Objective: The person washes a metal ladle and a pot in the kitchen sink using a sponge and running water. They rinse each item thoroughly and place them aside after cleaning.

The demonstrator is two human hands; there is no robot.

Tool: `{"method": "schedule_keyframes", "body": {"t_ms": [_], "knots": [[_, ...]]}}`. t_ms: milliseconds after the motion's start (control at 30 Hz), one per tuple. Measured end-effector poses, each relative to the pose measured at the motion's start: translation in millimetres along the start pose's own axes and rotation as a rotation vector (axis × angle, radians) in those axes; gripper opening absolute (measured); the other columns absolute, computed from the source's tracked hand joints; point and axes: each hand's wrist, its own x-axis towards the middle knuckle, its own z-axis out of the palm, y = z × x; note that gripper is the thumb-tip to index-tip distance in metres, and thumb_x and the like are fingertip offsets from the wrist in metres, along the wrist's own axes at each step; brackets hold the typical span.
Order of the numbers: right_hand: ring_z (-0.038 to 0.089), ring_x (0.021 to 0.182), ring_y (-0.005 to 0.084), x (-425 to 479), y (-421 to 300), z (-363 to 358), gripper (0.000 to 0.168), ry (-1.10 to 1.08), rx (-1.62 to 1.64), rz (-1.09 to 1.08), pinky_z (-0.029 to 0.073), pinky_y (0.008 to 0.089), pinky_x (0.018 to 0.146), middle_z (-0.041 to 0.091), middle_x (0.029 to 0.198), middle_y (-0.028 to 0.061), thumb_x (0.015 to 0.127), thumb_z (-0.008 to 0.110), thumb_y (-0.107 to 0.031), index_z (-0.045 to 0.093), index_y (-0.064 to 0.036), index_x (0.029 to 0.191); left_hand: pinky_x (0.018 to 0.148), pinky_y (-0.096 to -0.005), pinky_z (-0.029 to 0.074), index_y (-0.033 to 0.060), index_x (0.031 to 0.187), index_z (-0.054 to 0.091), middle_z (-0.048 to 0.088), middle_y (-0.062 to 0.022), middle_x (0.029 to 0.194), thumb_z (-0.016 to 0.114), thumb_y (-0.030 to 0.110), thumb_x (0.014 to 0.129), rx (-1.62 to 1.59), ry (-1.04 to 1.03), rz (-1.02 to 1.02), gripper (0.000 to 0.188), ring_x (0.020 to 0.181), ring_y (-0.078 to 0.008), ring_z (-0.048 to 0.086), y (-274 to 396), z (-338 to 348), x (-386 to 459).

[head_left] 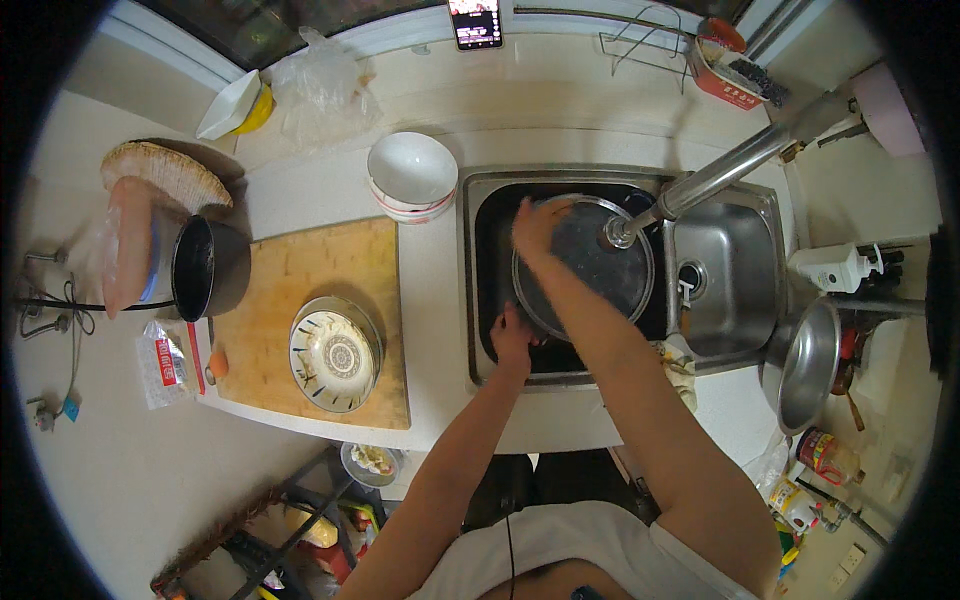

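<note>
A round see-through pot lid (600, 281) with a metal rim is in the larger, left basin of the steel sink (474, 300). My left hand (512, 336) is at the lid's lower left edge, its fingers curled around the rim and partly hidden. Across the lid reaches my right arm, and my right hand (541, 227) lies over the upper left rim, slightly blurred. Its thumb sits apart from the fingers; whether it grips the rim cannot be told. The faucet (694, 195) hangs above the lid, its head covering part of it.
Left of the sink, stacked white bowls (412, 176) stand behind a wooden cutting board (262, 300) bearing a patterned bowl (337, 358) and a dark pot (217, 268). To the right are the smaller basin (739, 277), a cloth (679, 371), a steel bowl (808, 367) and a pump bottle (832, 268).
</note>
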Motion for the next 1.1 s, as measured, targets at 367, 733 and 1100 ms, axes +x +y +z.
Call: {"method": "schedule_keyframes", "body": {"t_ms": [367,733,1100], "knots": [[0.034,0.125,0.0394,-141.2,114.1,-103.6,0.057,-0.956,0.427,-0.280,0.028,0.0441,0.103,0.034,0.137,0.0237,0.095,0.037,-0.037,0.023,-0.003,0.139,0.045,-0.0295,0.033,0.0073,0.072,0.047,0.038,0.0002,0.057,0.053,0.040,0.090,-0.109,-0.109,0.023,0.038,0.049,-0.0118,0.038,-5.3,-7.1,3.6],[0.049,0.108,0.0243,106.5,196.6,-137.2,0.030,-0.618,-0.667,-1.235,0.036,0.0376,0.098,0.054,0.111,0.0103,0.076,0.054,-0.015,0.057,-0.006,0.105,0.045,-0.0307,0.035,0.0108,0.069,0.040,0.033,0.0009,0.054,0.051,0.038,0.091,0.048,-0.005,0.031,0.037,0.047,-0.0127,0.034,3.9,1.8,-4.9],[0.039,0.121,0.0349,-40.0,187.2,-202.4,0.048,-0.243,-0.697,-0.837,0.037,0.0408,0.098,0.039,0.133,0.0187,0.079,0.052,-0.007,0.043,0.003,0.126,0.044,-0.0288,0.035,0.0059,0.078,0.048,0.036,0.0005,0.054,0.053,0.037,0.090,-0.013,0.034,0.014,0.034,0.047,-0.0119,0.036,7.1,-0.5,-7.8]]}}
